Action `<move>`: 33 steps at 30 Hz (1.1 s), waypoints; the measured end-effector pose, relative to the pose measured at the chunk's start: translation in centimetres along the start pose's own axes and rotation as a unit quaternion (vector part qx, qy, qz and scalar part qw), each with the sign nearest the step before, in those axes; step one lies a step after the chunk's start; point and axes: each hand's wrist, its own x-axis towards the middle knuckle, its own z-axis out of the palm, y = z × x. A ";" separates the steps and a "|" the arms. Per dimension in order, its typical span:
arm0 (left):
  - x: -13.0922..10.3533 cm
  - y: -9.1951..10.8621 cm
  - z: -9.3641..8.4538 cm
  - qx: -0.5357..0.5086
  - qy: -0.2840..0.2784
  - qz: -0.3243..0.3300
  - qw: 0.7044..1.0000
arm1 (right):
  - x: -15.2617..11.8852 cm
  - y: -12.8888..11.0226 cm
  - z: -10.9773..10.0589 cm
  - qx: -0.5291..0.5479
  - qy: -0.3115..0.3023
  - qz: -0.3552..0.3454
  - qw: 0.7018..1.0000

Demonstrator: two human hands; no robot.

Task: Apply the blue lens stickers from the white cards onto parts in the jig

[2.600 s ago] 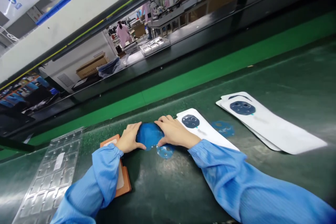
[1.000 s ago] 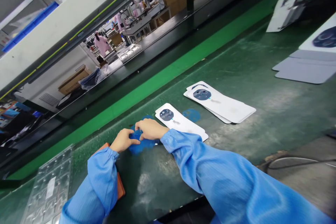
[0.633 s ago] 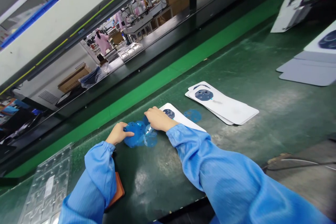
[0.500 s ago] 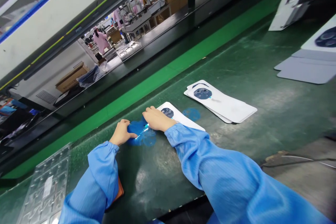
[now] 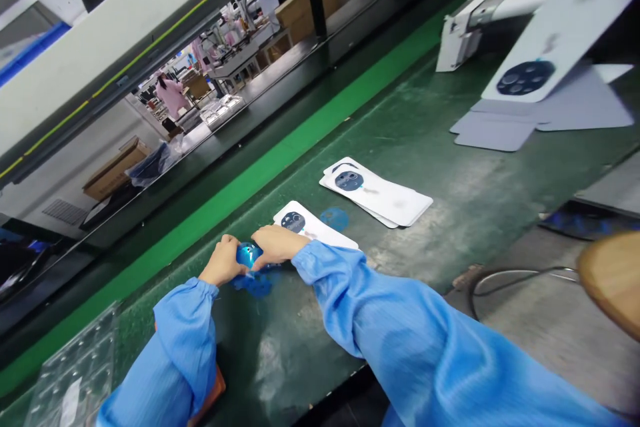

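Both hands grasp the glossy blue film, face upward; its long axis is unclear.

Loose, wrinkly light blue fabric sleeves with a fine ribbed look, gathered snug at the wrists, spreading across the frame's lower half.

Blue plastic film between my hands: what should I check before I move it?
1. Left hand on the blue plastic film: ok.
2. Right hand on it too: ok.
3. Only a single layer held: cannot tell.
4. Space just below the fingers free of loose blue film pieces: not ok.
5. Farther stack of white cards with dark round prints squared: not ok, edges offset.
6. Orange block in full view: not ok, sleeve covers part.
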 end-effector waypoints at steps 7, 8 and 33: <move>-0.3 0.9 -0.5 0.011 -0.030 -0.010 0.999 | -1.2 -1.6 0.8 -0.041 0.031 0.002 0.999; -0.4 1.1 -0.5 0.007 -0.040 -0.015 0.999 | -1.3 -1.9 0.9 -0.047 0.026 -0.001 0.999; -4.3 -0.1 2.6 -0.078 0.018 -0.060 0.995 | -1.4 -2.5 1.8 0.015 0.070 0.035 0.997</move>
